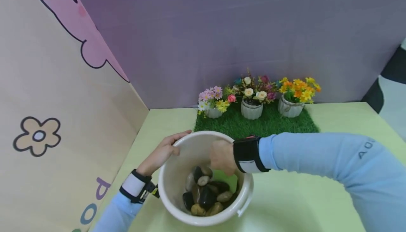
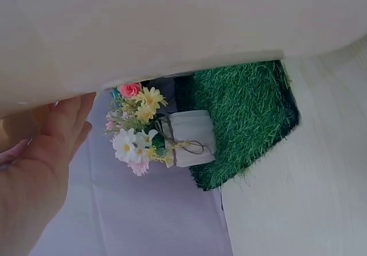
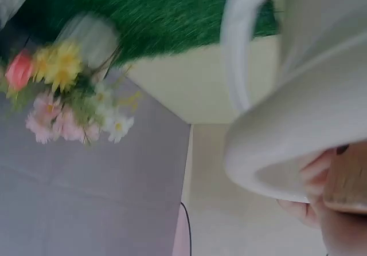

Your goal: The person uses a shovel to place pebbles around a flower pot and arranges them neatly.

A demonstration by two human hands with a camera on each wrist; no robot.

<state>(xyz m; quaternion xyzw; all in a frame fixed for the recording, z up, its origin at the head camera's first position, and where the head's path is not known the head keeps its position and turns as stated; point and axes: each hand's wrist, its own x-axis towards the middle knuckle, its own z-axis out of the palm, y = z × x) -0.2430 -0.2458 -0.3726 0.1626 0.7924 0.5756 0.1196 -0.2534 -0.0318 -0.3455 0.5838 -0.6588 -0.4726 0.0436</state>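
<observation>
- Setting: a staged tabletop booth, resembling a play corner or a demonstration set rather than a lived-in room.
- Tabletop [image 1: 333,119]: pale yellow-green, smooth.
- Back wall [image 1: 238,31]: plain lilac panel, standing directly at the tabletop's far edge.
- Left panel [image 1: 47,101]: cream board with cartoon shapes, a flower outline and coloured letters.
- Grass mat [image 1: 269,122]: square of artificial turf against the back wall.
- Flower pots [image 1: 252,109]: three small pale pots of artificial flowers, in a row on the mat.
</observation>
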